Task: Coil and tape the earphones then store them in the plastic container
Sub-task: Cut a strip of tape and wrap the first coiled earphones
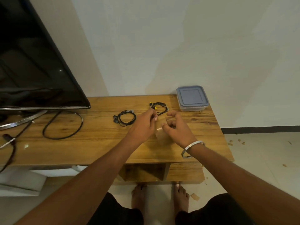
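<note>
my left hand (144, 123) is over the desk (97, 143), fingers curled, its fingertips pinching something small at the near edge of the earphones with yellow tips (158, 108); i take it for tape or the cord itself, but i cannot tell which. my right hand (176, 127) sits just beside it, fingers curled round a roll of clear tape (162, 135), which shows as a pale see-through shape between and below the two hands. a silver bangle (191, 149) hangs on my right wrist.

the yellow-tipped earphones lie coiled on the desk just beyond my fingertips. a second pair, all-black earphones (125, 118), lies coiled to the left of my left hand, apart from the first pair. the plastic container (192, 99) stands at the far right corner of the desk, near the wall, its grey-blue lid (191, 95) on; neither pair is inside it that i can see.

farther left a black tv (32, 62) stands on a curved metal stand (22, 119), with a loose black cable (63, 125) looped on the desk beside it. i can read no brand, label or writing on anything. below the desk edge my bare feet (139, 197) rest on the pale floor (259, 159).
</note>
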{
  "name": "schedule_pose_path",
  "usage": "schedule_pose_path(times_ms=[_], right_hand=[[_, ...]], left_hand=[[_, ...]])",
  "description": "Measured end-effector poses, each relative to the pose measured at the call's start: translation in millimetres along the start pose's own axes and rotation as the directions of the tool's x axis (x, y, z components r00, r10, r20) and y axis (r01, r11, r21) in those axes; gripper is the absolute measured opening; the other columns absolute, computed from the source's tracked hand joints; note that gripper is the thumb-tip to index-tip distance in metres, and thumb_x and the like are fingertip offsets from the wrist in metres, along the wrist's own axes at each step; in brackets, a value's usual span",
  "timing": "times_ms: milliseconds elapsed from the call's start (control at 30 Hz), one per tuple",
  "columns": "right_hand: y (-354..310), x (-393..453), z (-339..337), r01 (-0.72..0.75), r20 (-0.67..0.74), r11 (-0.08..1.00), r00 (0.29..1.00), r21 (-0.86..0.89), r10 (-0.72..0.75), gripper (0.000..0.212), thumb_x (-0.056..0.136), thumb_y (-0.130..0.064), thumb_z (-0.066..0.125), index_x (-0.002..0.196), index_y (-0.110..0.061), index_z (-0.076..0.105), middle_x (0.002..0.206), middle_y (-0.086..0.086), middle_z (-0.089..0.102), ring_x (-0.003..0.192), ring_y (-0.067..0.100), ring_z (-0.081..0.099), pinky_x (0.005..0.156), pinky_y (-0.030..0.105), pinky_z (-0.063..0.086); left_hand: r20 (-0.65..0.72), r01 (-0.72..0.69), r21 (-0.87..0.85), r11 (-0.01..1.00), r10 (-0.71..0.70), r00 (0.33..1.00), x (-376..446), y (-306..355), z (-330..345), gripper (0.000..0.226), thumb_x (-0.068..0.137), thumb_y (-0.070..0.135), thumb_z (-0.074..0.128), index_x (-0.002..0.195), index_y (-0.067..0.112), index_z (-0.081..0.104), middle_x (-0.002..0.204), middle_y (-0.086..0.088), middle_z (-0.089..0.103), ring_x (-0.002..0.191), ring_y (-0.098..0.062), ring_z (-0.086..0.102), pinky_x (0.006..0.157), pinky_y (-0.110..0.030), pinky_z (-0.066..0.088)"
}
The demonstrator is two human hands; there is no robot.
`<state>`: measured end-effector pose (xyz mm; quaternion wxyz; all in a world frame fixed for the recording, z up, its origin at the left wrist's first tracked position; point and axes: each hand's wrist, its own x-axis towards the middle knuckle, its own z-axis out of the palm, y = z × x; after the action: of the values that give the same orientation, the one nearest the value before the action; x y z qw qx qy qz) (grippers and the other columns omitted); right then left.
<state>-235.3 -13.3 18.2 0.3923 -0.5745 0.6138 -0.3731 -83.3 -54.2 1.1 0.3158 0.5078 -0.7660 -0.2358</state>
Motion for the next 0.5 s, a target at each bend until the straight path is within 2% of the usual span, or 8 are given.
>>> schedule_pose_path(times_ms=[67,133,200,267,333,500], right_hand=[[-3.9,8.3,1.8,0.041,-0.025,0.993,0.999,-0.108,-0.044,0.048,0.085,-0.019,0.06,0.13,-0.016,0.043,0.098,0.001,0.054,0.077,0.006,0.051,0.063,0.017,0.039],[-6.4,18.4,-0.3,0.113,-0.003,0.954,0.993,-0.278,-0.118,0.047,0.084,-0.021,0.061,0.129,-0.015,0.047,0.111,0.003,0.045,0.095,0.011,0.049,0.08,0.018,0.039],[-8.4,28.1,-3.3,0.143,0.052,0.903,0.99,-0.405,-0.133,0.04,0.084,-0.025,0.061,0.122,-0.013,0.057,0.118,0.007,0.049,0.109,0.018,0.048,0.093,0.027,0.041],[-12.6,33.7,-6.6,0.135,0.083,0.878,0.991,-0.459,-0.108,0.031,0.086,-0.028,0.061,0.112,-0.011,0.066,0.113,0.007,0.058,0.1,0.017,0.054,0.084,0.028,0.042],[-18.0,36.0,-10.6,0.12,0.109,0.871,0.991,-0.477,-0.077,0.027,0.088,-0.027,0.06,0.107,-0.009,0.069,0.109,0.006,0.064,0.088,0.013,0.053,0.075,0.024,0.038],[-23.3,41.7,-19.4,0.096,0.136,0.864,0.99,-0.495,-0.033,0.021,0.089,-0.027,0.062,0.102,-0.013,0.072,0.108,0.004,0.068,0.092,0.012,0.055,0.076,0.023,0.037]], left_hand=[[0.014,-0.013,0.017,1.0,0.012,1.0,1.3,-0.1,-2.2,0.007,0.096,0.01,0.051,0.096,0.014,0.056,0.086,0.005,0.06,0.078,-0.013,0.057,0.067,-0.031,0.046],[0.035,-0.033,0.034,0.999,0.032,0.999,2.9,2.2,-1.7,0.008,0.095,0.009,0.049,0.096,0.013,0.056,0.086,0.002,0.061,0.076,-0.015,0.056,0.064,-0.031,0.044],[0.053,-0.043,0.032,0.999,0.041,0.998,4.5,6.7,0.2,0.008,0.095,0.008,0.048,0.097,0.011,0.055,0.087,-0.001,0.062,0.076,-0.015,0.055,0.061,-0.028,0.04],[0.049,-0.053,0.015,0.998,0.052,0.997,6.6,10.3,2.0,0.008,0.095,0.006,0.048,0.096,0.009,0.056,0.088,-0.004,0.063,0.077,-0.017,0.056,0.06,-0.028,0.039],[0.052,-0.053,0.009,0.999,0.053,0.997,8.4,11.1,2.0,0.008,0.095,0.005,0.048,0.096,0.008,0.056,0.087,-0.007,0.063,0.076,-0.02,0.056,0.061,-0.031,0.039],[0.089,-0.039,-0.026,0.999,0.042,0.995,9.7,11.3,-0.1,0.008,0.095,0.006,0.05,0.098,0.009,0.057,0.09,-0.009,0.065,0.08,-0.023,0.058,0.065,-0.034,0.043]])
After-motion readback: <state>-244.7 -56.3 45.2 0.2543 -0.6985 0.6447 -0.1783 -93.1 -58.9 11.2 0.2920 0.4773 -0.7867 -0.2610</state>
